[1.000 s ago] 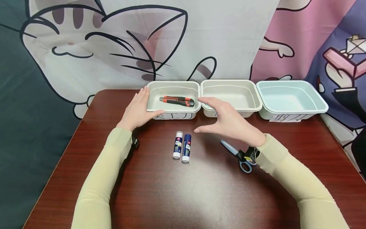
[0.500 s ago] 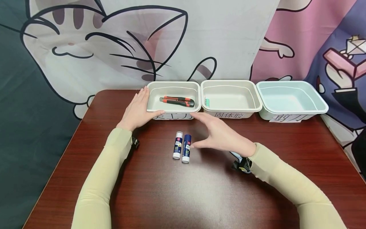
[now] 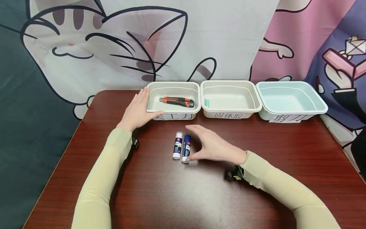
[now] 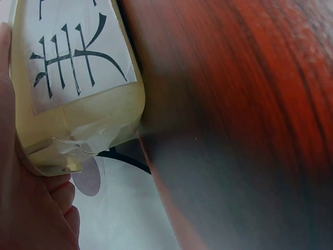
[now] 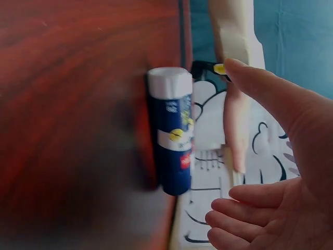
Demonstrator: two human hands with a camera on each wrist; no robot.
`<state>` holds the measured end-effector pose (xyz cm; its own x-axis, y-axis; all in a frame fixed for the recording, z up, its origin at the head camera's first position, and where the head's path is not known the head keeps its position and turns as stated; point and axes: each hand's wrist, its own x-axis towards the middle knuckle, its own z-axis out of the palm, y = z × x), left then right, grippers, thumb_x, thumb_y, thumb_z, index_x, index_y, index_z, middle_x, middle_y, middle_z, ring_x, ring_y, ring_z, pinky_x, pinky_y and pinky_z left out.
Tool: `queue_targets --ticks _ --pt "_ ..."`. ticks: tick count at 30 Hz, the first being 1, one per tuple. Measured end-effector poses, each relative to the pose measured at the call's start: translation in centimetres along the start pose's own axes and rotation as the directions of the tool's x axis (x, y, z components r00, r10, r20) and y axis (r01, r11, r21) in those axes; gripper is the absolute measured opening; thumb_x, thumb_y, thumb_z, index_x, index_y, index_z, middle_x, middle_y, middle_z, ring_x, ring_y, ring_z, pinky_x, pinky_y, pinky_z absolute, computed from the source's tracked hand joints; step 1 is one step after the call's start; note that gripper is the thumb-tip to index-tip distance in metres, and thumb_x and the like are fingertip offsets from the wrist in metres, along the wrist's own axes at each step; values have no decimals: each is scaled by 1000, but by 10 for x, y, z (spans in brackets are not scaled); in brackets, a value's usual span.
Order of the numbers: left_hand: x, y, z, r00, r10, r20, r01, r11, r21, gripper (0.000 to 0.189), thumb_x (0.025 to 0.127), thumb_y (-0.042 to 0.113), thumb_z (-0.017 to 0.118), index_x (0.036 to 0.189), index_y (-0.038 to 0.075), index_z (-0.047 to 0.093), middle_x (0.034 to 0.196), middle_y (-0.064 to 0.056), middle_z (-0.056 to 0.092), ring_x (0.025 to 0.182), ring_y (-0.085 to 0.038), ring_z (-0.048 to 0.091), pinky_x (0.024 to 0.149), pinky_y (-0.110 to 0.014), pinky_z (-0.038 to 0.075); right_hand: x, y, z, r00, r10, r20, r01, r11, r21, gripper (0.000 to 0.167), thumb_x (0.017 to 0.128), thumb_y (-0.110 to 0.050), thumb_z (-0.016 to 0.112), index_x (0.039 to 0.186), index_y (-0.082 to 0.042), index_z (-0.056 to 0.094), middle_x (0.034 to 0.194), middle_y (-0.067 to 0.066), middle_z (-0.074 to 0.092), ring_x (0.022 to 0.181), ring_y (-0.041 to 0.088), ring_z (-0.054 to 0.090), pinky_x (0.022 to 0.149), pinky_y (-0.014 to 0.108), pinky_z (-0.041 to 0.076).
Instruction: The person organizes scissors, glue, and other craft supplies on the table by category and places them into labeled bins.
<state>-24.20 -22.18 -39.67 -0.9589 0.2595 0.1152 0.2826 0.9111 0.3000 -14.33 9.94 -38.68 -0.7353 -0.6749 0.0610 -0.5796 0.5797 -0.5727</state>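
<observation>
Right hand [image 3: 214, 145], just right of center, thumb and fingers wide, near blue-topped glue stick [image 3: 186, 147] by frame center; white-topped glue stick [image 3: 177, 146] left of it; left hand [image 3: 136, 112], left of center, straight fingers against left bin [image 3: 174, 111]

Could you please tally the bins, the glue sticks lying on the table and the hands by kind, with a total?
Bins: 3 (left bin, middle bin, right bin)
Glue sticks: 2 (white-topped stick, blue-topped stick)
Hands: 2 (left hand, right hand)
Total: 7
</observation>
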Motion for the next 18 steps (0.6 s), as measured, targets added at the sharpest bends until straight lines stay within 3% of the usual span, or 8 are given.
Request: queue_targets --ticks 8,18 --pt "0 -1 1 1000 1 2 -1 1000 -1 124 84 84 52 162 0 7 169 -14 5 155 -27 5 124 -39 3 0 3 20 1000 26 2 -26 999 -38 113 64 -54 94 149 1 46 147 13 51 134 23 48 113 39 39" --pt "1 -2 1 1000 1 2 -1 1000 4 124 84 84 52 162 0 6 169 -13 4 155 -25 4 124 -38 2 1 0 31 999 33 -20 -33 999 -4 109 61 -49 97 146 -1 49 140 9 55 126 20 53 109 38 43"
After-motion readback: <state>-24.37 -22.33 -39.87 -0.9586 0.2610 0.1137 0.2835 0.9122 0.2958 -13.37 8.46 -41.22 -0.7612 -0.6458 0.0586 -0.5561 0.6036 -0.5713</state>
